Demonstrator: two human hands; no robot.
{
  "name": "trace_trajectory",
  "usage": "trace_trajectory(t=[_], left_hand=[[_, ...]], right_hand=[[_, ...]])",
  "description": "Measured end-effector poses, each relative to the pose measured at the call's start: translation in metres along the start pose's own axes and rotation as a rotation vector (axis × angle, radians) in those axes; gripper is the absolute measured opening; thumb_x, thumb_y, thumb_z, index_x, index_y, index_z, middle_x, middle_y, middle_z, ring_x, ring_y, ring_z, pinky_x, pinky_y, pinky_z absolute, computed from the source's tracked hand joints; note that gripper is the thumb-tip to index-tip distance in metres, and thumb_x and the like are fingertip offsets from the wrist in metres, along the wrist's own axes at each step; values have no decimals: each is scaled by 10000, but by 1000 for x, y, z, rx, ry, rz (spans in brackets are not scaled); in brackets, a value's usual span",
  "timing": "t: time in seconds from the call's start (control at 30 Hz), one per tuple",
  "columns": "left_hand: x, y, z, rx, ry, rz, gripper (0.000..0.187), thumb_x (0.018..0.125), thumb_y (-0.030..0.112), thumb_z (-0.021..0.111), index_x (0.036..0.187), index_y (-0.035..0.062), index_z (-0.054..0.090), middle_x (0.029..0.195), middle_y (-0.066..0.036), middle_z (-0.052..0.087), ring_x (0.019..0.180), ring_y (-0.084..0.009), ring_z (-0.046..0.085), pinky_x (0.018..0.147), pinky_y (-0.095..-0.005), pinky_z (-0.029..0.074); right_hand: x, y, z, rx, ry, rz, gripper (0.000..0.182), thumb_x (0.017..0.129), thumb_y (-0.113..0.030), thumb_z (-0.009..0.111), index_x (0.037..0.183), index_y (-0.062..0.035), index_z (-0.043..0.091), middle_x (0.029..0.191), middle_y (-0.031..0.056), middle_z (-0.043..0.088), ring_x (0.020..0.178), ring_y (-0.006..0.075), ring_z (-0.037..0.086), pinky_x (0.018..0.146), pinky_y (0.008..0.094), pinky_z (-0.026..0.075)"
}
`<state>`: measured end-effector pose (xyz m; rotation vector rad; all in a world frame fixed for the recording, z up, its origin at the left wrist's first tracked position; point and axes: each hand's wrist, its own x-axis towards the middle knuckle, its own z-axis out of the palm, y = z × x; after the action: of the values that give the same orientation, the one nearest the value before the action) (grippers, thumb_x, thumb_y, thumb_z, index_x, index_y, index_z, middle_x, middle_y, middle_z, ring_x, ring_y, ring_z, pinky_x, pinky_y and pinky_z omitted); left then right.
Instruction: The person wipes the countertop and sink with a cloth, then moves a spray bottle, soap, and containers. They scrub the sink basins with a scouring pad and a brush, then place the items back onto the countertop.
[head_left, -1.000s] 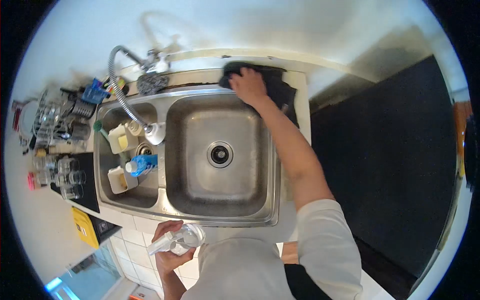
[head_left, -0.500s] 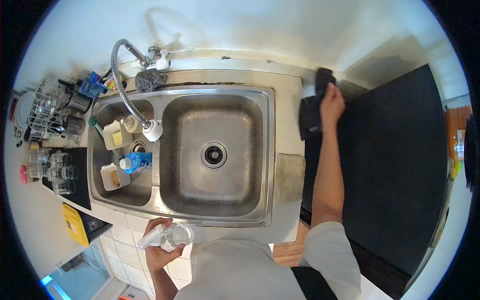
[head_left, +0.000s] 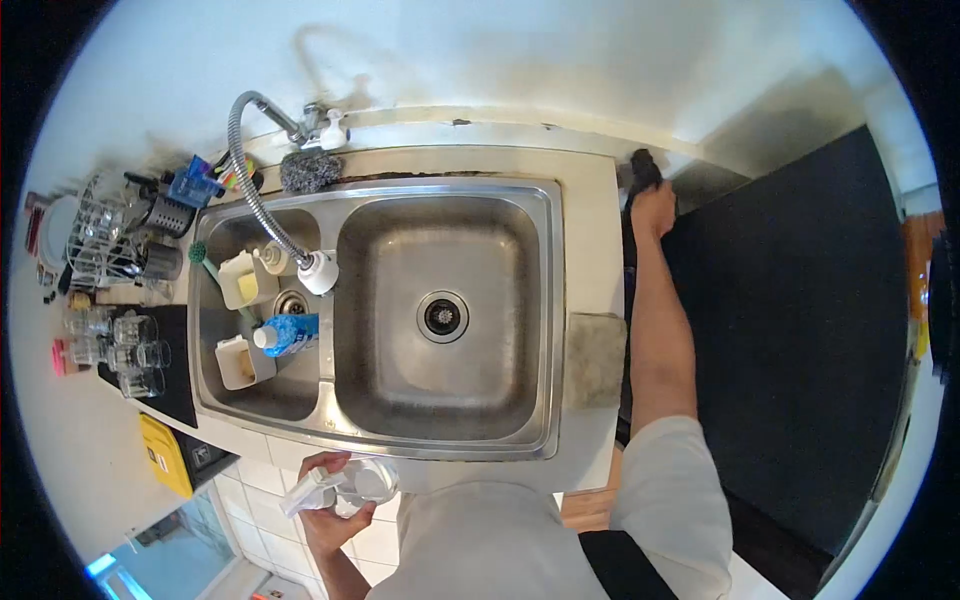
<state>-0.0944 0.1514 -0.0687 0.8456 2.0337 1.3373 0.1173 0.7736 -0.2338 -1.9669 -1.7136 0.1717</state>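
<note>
Near the front edge of the sink, my left hand point(head_left: 326, 518) is wrapped round a clear spray bottle point(head_left: 370, 482) with a white spray head. My right arm reaches far out to the right, past the end of the counter. There my right hand point(head_left: 654, 210) grips a black cloth point(head_left: 643, 168) near the wall; part of the cloth sticks out beyond my fingers and the rest is partly hidden. Beside it stands a large black surface point(head_left: 780, 320).
A steel double sink point(head_left: 550, 330) lies in front of me. Its left bowl holds a blue bottle point(head_left: 292, 334) and small white caddies point(head_left: 245, 365). A grey cloth point(head_left: 596, 360) lies on the counter at right. Several glasses point(head_left: 135, 350) and a dish rack point(head_left: 95, 235) stand at left.
My right hand has shifted slightly down in view, and the black cloth that spread over the counter's end now hangs mostly out of sight. The spray bottle stays in my left hand.
</note>
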Motion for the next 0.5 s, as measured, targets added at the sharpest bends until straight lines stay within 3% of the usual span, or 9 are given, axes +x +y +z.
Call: trace_trajectory(t=[0.1, 0.17, 0.2, 0.27, 0.37, 0.5], left_hand=[[-1, -7, -1, 72, -1, -7, 680, 580, 212, 872, 1156, 12, 570, 1153, -124, 541, 1075, -259, 591, 906, -399, 516], [1, -3, 2, 67, -17, -4, 664, 567, 194, 869, 1140, 12, 585, 1146, -124, 545, 1066, -258, 594, 902, -396, 516], [6, 0, 4, 67, -21, 10, 657, 561, 184, 867, 1131, 12, 592, 1142, -123, 547, 1062, -257, 595, 900, -394, 515], [10, 13, 2, 108, -30, 53, 635, 543, 152, 862, 1110, 15, 612, 1130, -126, 559, 1055, -259, 601, 895, -388, 516], [7, 18, 2, 68, 20, 88, 632, 528, 140, 865, 1099, 19, 623, 1135, -126, 565, 1054, -266, 606, 898, -391, 519], [2, 13, 8, -70, 38, 29, 621, 533, 148, 869, 1087, 14, 623, 1125, -128, 571, 1077, -270, 607, 922, -397, 520]], right_hand=[[-23, -15, 3, 272, 151, -464, 213, 933, -198, 603, 1069, -38, 636, 1045, 209, 658, 961, 419, 635, 788, 489, 518], [-45, -49, -9, 302, -156, -766, 305, 926, -295, 636, 1068, -26, 646, 1015, 212, 641, 955, 410, 608, 818, 480, 493], [-52, -64, -20, 180, -472, -823, 325, 930, -344, 621, 1055, -48, 662, 1028, 192, 640, 953, 392, 614, 842, 481, 493], [-56, -72, -13, 57, -411, -925, 295, 943, -338, 585, 1057, -81, 672, 1028, 182, 633, 964, 382, 628, 838, 497, 510], [-46, -90, 9, -30, -312, -652, 279, 951, -319, 555, 1071, -101, 681, 1047, 181, 621, 983, 377, 639, 831, 514, 524], [-110, -149, 10, -36, -504, -767, 296, 949, -318, 547, 1102, -108, 687, 1095, 193, 604, 991, 381, 640, 827, 520, 529]])
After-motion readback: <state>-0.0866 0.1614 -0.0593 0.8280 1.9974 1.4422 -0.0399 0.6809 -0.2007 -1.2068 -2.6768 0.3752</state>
